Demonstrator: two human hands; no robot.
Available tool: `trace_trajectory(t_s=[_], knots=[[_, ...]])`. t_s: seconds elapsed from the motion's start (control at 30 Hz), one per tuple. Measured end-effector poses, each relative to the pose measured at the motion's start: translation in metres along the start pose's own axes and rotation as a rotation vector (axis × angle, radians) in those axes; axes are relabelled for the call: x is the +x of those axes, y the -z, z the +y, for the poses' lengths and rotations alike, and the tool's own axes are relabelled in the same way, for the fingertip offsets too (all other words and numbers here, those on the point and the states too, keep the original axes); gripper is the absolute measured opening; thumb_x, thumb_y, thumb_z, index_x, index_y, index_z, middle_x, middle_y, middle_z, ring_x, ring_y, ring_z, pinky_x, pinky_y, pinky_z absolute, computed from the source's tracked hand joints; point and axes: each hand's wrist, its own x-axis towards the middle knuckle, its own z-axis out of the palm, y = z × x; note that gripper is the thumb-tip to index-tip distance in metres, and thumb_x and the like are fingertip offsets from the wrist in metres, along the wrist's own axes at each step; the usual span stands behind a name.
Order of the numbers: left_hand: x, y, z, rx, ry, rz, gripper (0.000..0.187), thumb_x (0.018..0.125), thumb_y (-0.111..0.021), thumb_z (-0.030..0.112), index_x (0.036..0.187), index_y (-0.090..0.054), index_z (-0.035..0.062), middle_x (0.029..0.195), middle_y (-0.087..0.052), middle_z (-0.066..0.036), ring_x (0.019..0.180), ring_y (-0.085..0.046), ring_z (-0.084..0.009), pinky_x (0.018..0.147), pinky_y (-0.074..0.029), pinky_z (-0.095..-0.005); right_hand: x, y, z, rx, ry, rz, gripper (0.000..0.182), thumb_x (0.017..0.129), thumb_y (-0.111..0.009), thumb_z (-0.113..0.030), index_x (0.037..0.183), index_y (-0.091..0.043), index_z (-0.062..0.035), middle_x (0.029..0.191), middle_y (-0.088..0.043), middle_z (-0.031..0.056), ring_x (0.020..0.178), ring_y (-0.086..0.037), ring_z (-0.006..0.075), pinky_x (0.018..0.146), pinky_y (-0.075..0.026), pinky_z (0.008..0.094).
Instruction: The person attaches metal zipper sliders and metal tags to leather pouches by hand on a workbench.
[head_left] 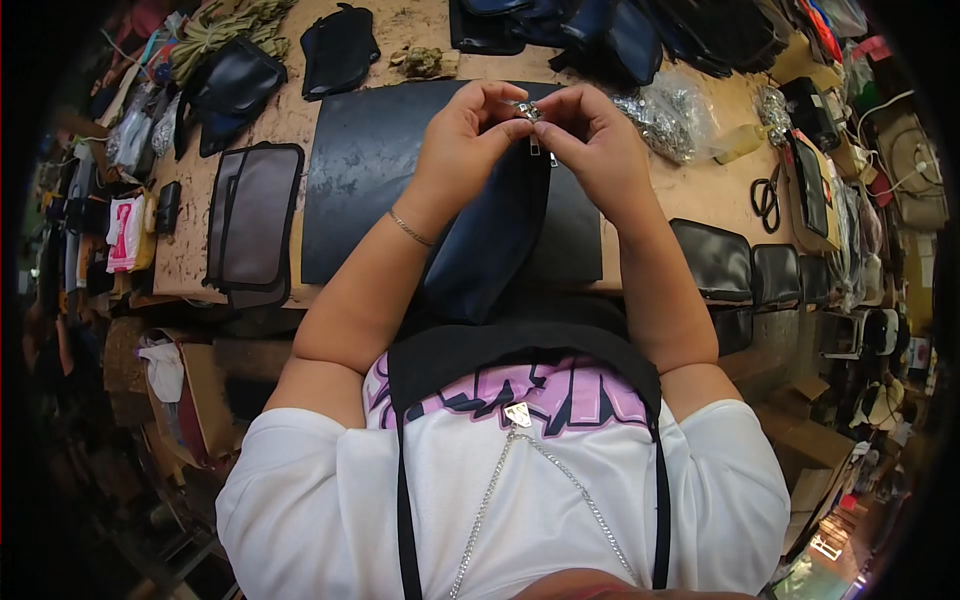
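My left hand [463, 148] and my right hand [596, 148] meet above the far part of a black mat. Thumbs and fingertips of both are pinched around a small silver metal fitting [530, 111]. Below the fingers hang narrow silver tabs [534, 147] that look like zipper pulls. A long dark leather piece [482, 255] runs from under my hands down toward my lap. Whether the fitting is attached to the leather is hidden by my fingers.
The black mat [350, 180] lies on the wooden table [650, 200]. Dark pouches [710, 258] and flat panels [255, 215] flank it. To the right are scissors [766, 203] and a clear plastic bag [672, 118] of metal parts. More black leather pieces [610, 40] are piled behind.
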Motion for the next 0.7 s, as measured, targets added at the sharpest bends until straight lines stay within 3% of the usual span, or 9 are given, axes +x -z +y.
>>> trace_trajectory(t_s=[0.1, 0.2, 0.3, 0.33, 0.5, 0.7], knots=[[0.004, 0.009, -0.004, -0.136, 0.038, -0.059, 0.020, 0.095, -0.065, 0.007, 0.114, -0.064, 0.0013, 0.100, -0.069, -0.003, 0.093, -0.064, -0.0110, 0.087, -0.051, -0.0258, 0.008, 0.010, 0.010, 0.118, 0.036, -0.109, 0.034, 0.084, -0.063, 0.003, 0.116, -0.065, -0.0051, 0.100, -0.068, 0.0051, 0.095, -0.065, 0.0137, 0.084, -0.052, 0.0276], [0.014, 0.026, -0.009, -0.333, 0.159, -0.097, 0.021, 0.096, -0.063, 0.007, 0.117, -0.064, 0.0022, 0.103, -0.068, -0.003, 0.095, -0.065, -0.0125, 0.089, -0.052, -0.0285, 0.018, 0.019, 0.018, -0.246, 0.272, -0.219, 0.035, 0.083, -0.064, 0.004, 0.116, -0.066, -0.0080, 0.108, -0.065, 0.0056, 0.102, -0.063, 0.0163, 0.088, -0.051, 0.0295], [0.031, 0.052, -0.029, -0.570, 0.255, -0.194, 0.020, 0.100, -0.059, 0.012, 0.118, -0.063, 0.0047, 0.103, -0.069, -0.003, 0.094, -0.065, -0.0134, 0.088, -0.051, -0.0306, 0.027, 0.006, 0.024, -0.215, 0.312, -0.254, 0.036, 0.081, -0.064, 0.005, 0.114, -0.068, -0.0108, 0.113, -0.063, 0.0057, 0.109, -0.062, 0.0186, 0.090, -0.052, 0.0309], [0.037, 0.061, -0.036, -0.644, 0.278, -0.237, 0.020, 0.100, -0.059, 0.013, 0.118, -0.062, 0.0052, 0.102, -0.069, -0.003, 0.093, -0.065, -0.0132, 0.087, -0.051, -0.0304, 0.032, 0.004, 0.026, -0.221, 0.321, -0.254, 0.030, 0.084, -0.065, 0.002, 0.112, -0.068, -0.0067, 0.108, -0.065, 0.0056, 0.105, -0.064, 0.0167, 0.089, -0.052, 0.0300], [0.040, 0.078, -0.047, -0.799, 0.315, -0.281, 0.022, 0.100, -0.059, 0.015, 0.120, -0.060, 0.0072, 0.100, -0.068, -0.002, 0.091, -0.064, -0.0122, 0.084, -0.050, -0.0296, 0.050, -0.006, 0.032, 0.069, 0.026, -0.324, 0.018, 0.090, -0.069, -0.006, 0.107, -0.069, -0.0015, 0.101, -0.068, 0.0039, 0.096, -0.064, 0.0117, 0.087, -0.051, 0.0257], [0.029, 0.078, -0.029, -0.593, 0.252, -0.250, 0.021, 0.100, -0.059, 0.014, 0.119, -0.063, 0.0057, 0.103, -0.068, -0.002, 0.092, -0.064, -0.0122, 0.086, -0.050, -0.0300, 0.046, -0.019, 0.042, 0.591, -0.120, -0.337, 0.017, 0.092, -0.071, -0.013, 0.105, -0.067, -0.0033, 0.095, -0.066, 0.0005, 0.082, -0.059, 0.0082, 0.077, -0.048, 0.0221]])
